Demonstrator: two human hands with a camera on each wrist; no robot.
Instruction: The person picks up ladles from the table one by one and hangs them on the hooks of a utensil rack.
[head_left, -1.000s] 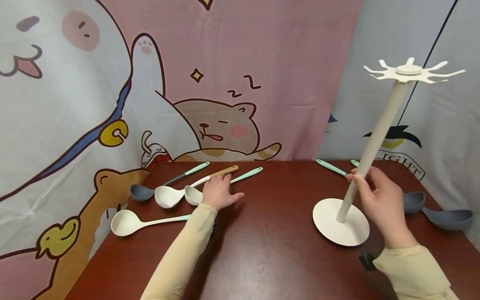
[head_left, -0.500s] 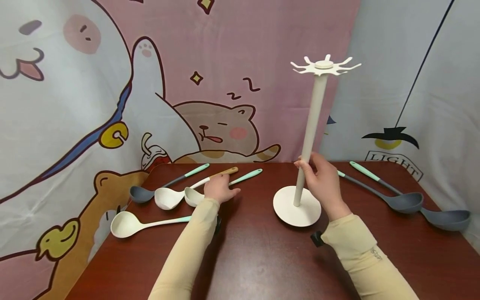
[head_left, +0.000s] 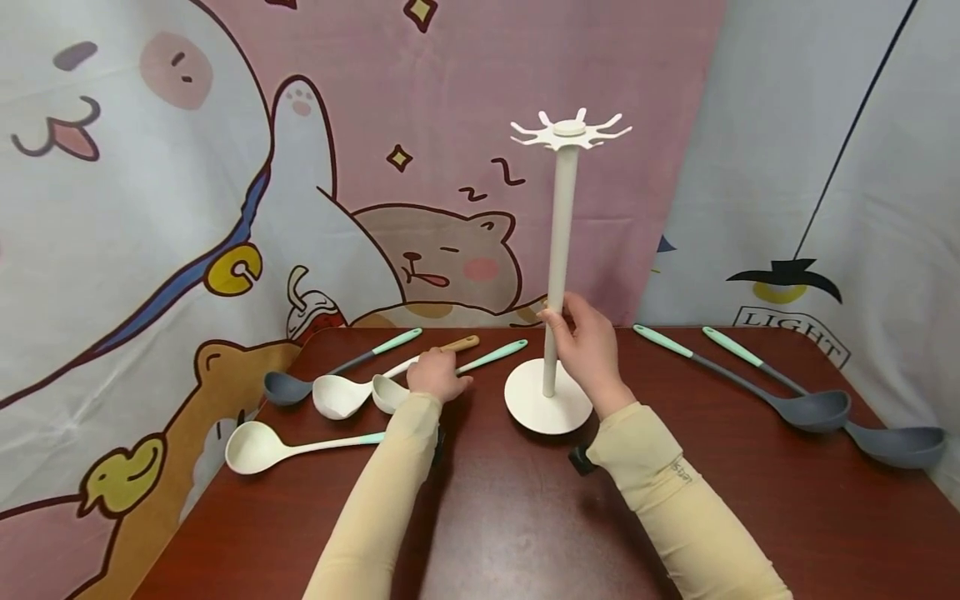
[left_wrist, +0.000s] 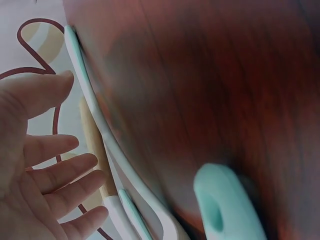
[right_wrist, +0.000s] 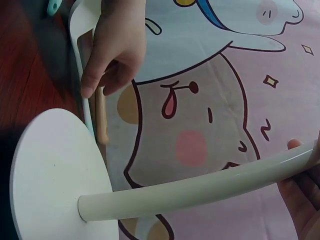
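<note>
My right hand (head_left: 591, 354) grips the pole of a white utensil stand (head_left: 561, 221) with a round base (head_left: 534, 407) and a ring of hooks (head_left: 570, 129) on top. The stand is near upright, close over the table. In the right wrist view the fingers curl round the pole (right_wrist: 200, 195). My left hand (head_left: 437, 375) hovers over the handles of a white ladle (head_left: 337, 397) with a wooden grip and a cream ladle (head_left: 386, 393) with a mint grip. Its fingers (left_wrist: 65, 172) are relaxed, with nothing between them.
A dark grey ladle (head_left: 287, 388) lies at the back left, and a white ladle (head_left: 253, 447) lies nearer. Two grey ladles (head_left: 813, 411) with mint grips rest at the right of the brown table (head_left: 525, 517). A cartoon cloth (head_left: 600, 67) hangs behind.
My right hand has carried the stand leftward from the right side to near the middle, and its tilt has straightened. The left hand has stayed almost in place over the ladle handles.
</note>
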